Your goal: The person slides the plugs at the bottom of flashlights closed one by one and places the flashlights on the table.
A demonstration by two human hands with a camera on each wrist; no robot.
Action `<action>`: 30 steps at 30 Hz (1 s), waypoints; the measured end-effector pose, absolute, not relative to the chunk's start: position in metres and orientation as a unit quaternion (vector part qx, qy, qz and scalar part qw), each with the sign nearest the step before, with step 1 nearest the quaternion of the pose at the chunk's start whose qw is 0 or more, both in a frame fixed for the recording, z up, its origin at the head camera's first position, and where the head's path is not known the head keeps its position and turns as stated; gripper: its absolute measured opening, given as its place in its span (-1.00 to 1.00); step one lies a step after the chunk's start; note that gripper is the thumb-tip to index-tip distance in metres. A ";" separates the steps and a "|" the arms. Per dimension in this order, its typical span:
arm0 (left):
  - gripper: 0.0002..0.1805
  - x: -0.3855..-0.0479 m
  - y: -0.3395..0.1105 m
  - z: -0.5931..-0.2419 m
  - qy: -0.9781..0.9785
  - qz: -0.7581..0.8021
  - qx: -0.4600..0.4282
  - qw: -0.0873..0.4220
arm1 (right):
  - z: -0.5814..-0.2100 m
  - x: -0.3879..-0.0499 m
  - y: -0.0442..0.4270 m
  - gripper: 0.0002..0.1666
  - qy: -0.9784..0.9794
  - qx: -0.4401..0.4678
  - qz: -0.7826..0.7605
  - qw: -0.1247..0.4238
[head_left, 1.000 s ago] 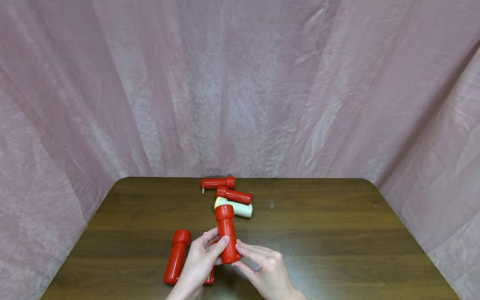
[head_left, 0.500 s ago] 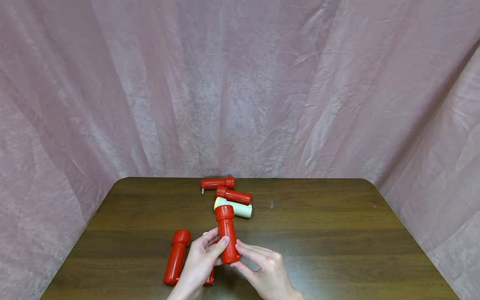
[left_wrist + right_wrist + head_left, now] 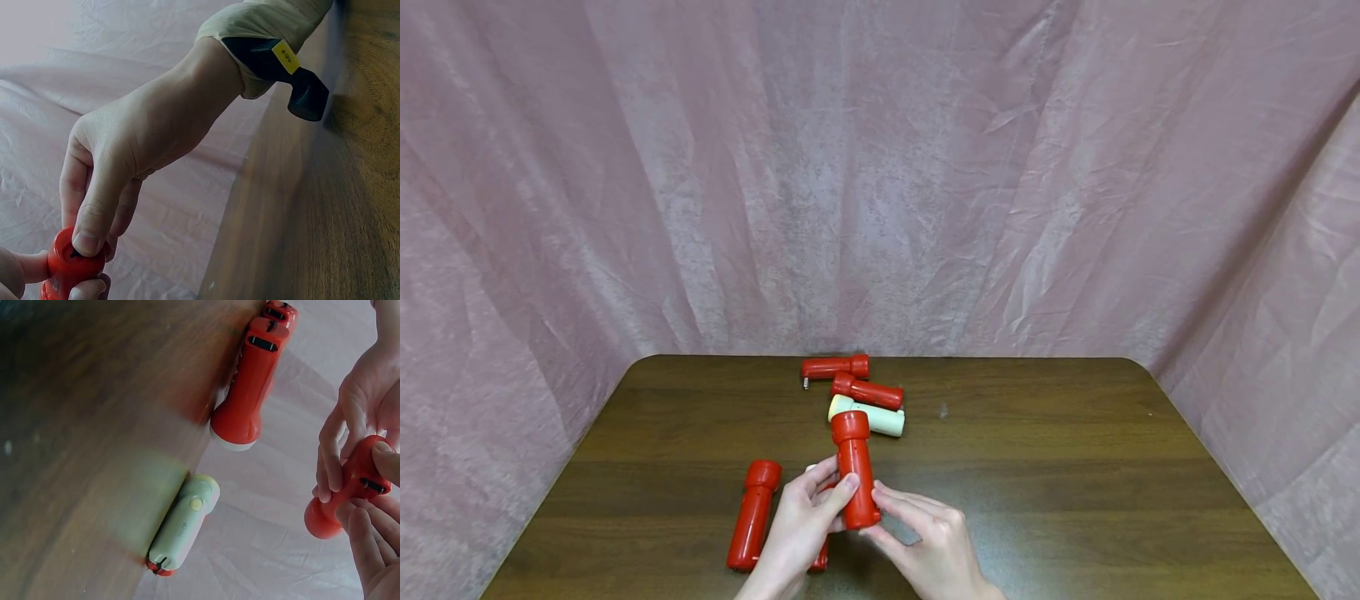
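A red flashlight (image 3: pixel 853 471) is held above the table in the head view, its wide head pointing away. The left hand (image 3: pixel 800 525) grips its barrel, thumb on top and fingers around the far side. At its near end the right hand (image 3: pixel 931 533) pinches the base between thumb and fingertips. In the left wrist view the left hand's thumb presses on the red flashlight (image 3: pixel 74 269). Both hands meet on the red flashlight (image 3: pixel 350 481) in the right wrist view. Another red flashlight (image 3: pixel 820 557) lies mostly hidden behind the left hand.
A red flashlight (image 3: pixel 752 517) lies left of the left hand. Farther back are a pale green flashlight (image 3: pixel 883 420), a red one (image 3: pixel 876 393) and another red one (image 3: pixel 827 367) near the back edge. Pink curtains (image 3: pixel 880 183) surround the wooden table (image 3: pixel 1075 467).
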State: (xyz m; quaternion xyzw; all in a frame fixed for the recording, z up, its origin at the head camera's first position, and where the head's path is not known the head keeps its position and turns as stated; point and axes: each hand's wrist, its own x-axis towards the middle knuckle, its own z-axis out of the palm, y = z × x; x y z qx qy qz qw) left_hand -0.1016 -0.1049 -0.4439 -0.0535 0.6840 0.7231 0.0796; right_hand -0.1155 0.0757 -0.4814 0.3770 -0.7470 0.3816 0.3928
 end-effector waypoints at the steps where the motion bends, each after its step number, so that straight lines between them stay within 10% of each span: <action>1: -0.30 -0.102 -0.105 -0.444 0.684 0.723 -0.055 0.081 | -0.481 -0.115 0.076 -0.62 -0.748 0.376 0.382 0.393; 30: -0.26 -0.103 -0.108 -0.444 0.678 0.727 -0.051 0.095 | -0.482 -0.113 0.078 -0.52 -0.763 0.376 0.367 0.377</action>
